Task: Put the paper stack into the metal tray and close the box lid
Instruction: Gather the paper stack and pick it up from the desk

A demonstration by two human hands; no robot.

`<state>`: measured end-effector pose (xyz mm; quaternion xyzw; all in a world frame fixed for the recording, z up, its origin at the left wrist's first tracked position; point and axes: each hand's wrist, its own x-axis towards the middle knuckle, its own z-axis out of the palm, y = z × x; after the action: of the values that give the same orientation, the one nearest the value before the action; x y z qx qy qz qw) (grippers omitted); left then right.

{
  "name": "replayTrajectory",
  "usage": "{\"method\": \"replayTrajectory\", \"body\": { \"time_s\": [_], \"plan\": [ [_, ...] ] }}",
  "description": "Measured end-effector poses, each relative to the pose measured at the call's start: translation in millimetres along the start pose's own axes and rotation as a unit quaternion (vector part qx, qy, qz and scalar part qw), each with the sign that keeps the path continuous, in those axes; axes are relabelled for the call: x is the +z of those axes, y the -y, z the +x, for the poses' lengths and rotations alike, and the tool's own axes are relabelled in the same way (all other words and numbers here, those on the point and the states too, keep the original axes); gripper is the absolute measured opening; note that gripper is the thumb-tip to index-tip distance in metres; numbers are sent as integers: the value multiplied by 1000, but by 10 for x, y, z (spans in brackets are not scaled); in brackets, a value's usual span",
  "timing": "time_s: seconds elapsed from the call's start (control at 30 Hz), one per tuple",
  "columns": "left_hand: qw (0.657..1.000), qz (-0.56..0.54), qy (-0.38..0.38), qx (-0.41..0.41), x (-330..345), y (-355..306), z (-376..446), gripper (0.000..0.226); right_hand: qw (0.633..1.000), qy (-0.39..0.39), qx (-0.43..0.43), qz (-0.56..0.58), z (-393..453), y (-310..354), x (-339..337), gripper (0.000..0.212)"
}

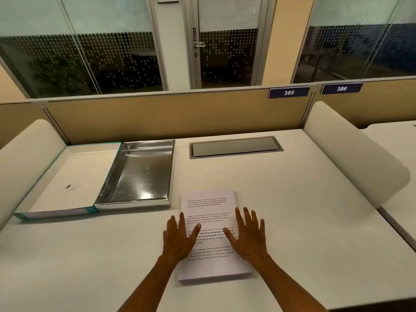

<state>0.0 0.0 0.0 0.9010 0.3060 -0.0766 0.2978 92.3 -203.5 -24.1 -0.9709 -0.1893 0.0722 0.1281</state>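
Left hand (179, 240) & right hand (247, 236) lie flat, fingers spread, gripping nothing, palms down on paper stack (211, 235) at counter (292, 210) centre. Metal tray (139, 176) sits empty just beyond-left; box lid (67, 179) open beside it.

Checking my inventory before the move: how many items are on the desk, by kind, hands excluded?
Paper stack: 1
Metal tray: 1, nothing in it
Open box lid: 1, lying flat left of the tray
Desk cable hatch: 1, shut
Total: 4
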Motion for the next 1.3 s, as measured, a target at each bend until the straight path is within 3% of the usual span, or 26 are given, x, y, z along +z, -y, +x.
{"method": "replayTrajectory", "body": {
  "time_s": [0.3, 0.57, 0.73, 0.83, 0.97, 1.17, 1.3],
  "plan": [
    [989, -108, -79, -63, 88, -180, -115, 65, 997, 22, 55, 53, -61, 94, 42, 88],
    [937, -281, -55, -199, -138, -369, 39, 69, 967, 75, 173, 174, 151, 353, -172, 92],
    [907, -335, -21, -254, -288, -354, 160, 75, 934, 80, 241, 250, 331, 255, -284, 66],
    [907, -340, 1, -250, -347, -337, 251, 72, 913, 85, 263, 300, 401, 167, -339, 56],
    [892, -388, 25, -231, -360, -355, 277, 59, 884, 102, 296, 347, 471, 151, -360, 66],
    [882, -418, 57, -211, -331, -366, 264, 53, 893, 136, 287, 318, 503, 219, -384, 65],
    [920, -332, 46, -204, -219, -394, 219, 61, 896, 133, 286, 313, 470, 282, -382, 66]
  ]
}}
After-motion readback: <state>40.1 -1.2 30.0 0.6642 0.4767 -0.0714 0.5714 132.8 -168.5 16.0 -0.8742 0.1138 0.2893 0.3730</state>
